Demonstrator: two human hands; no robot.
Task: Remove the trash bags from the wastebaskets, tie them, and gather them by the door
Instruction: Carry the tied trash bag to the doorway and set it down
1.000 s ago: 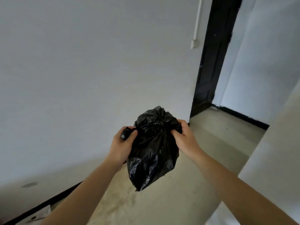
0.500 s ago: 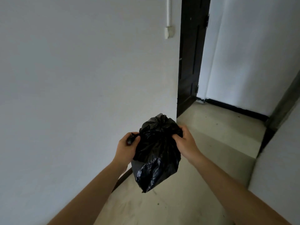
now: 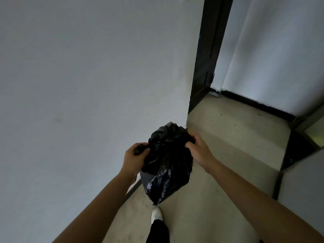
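Nearest, at bottom of view: a white shoe (image 3: 157, 213) w/ a dark trouser leg (image 3: 157, 231) on the pale floor (image 3: 228, 155). Both forearms reach fwd from the lower corners.

L hand (image 3: 135, 159) is clenched round a twisted tail of black plastic sticking out at the bag's upper left. R hand (image 3: 199, 149) grasps bunched plastic at the bag's upper right, fingers curled into it.

The trash bag (image 3: 168, 163) hangs btwn the two hands, off the floor. Its gathered top sits just above hand level, and its body sags below them, w/ the bottom tip right above the shoe in the frame. Whether the top is knotted can't be told.

Left of the bag is a plain white wall (image 3: 87, 85). Beyond the bag, a dark door (image 3: 208, 58) stands at the wall's end. Farther back is a black baseboard (image 3: 254, 104) under a white far wall (image 3: 271, 50).
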